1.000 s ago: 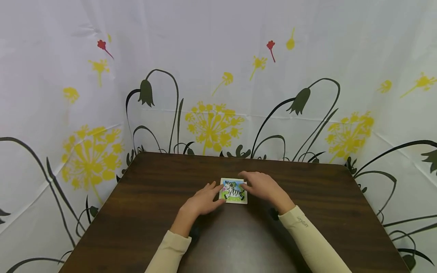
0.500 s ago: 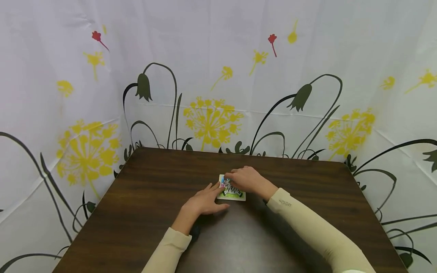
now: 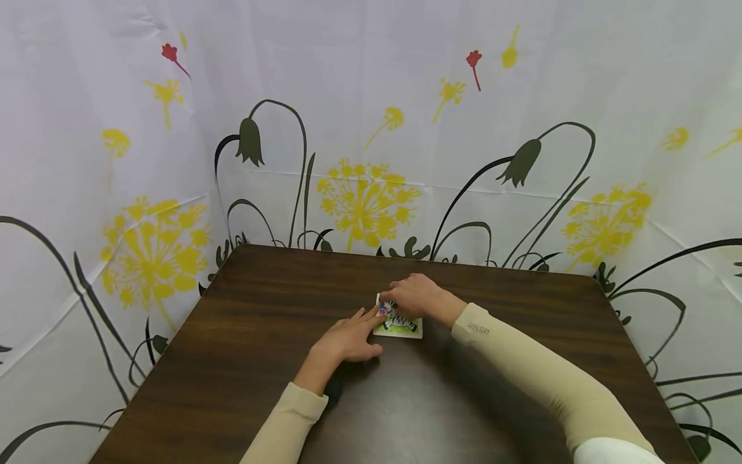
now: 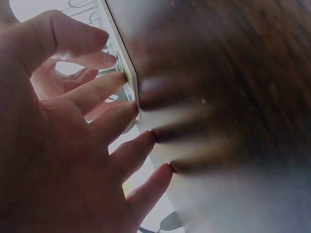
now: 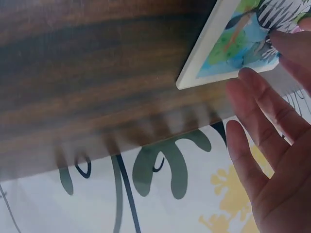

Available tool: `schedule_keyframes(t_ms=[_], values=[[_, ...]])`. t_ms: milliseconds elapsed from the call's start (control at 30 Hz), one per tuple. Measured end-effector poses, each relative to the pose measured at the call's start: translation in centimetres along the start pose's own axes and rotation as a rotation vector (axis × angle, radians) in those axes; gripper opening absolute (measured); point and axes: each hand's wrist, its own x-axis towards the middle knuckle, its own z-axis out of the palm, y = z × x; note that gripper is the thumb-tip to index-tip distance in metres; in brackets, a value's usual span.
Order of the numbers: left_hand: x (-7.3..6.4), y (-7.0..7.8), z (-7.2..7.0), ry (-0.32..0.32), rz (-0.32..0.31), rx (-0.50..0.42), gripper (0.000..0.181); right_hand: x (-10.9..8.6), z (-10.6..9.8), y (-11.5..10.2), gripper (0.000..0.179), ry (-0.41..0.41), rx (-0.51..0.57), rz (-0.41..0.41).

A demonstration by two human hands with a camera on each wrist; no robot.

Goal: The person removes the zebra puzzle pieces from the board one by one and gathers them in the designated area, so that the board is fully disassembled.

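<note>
The left hand (image 3: 348, 338), fingers spread, touched the left edge of the zebra board (image 3: 399, 330); the right hand (image 3: 418, 298), fingers loosely apart, lay over its far part

Glossy wood-grain table (image 3: 429, 399), smooth zebra picture (image 3: 399, 327), creased cloth backdrop (image 3: 359, 58), matt cloth sleeves (image 3: 522, 354)

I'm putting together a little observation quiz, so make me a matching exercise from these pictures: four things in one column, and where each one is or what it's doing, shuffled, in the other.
1. Square, pale-bordered zebra picture board
2. Dark brown wood-grain table
3. White flower-printed cloth
4. Person's left hand

A. Hanging behind the table
B. Touching the board's left edge
C. Partly hidden by the right hand
D. Supporting the board

Pairs: 1-C, 2-D, 3-A, 4-B
</note>
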Motion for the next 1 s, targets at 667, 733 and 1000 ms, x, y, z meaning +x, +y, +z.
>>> schedule_keyframes(t_ms=[667, 733, 1000], values=[[0.6, -0.4, 0.4, 0.046, 0.033, 0.106, 0.073, 0.8, -1.0, 1.0, 0.045, -0.039, -0.111, -0.144], [0.7, -0.4, 0.4, 0.039, 0.037, 0.114, 0.074, 0.8, -1.1, 1.0, 0.046, -0.048, -0.124, -0.148], [0.8, -0.1, 0.1, 0.08, 0.025, 0.139, 0.069, 1.2, -1.5, 1.3, 0.047, -0.076, -0.177, -0.163]])
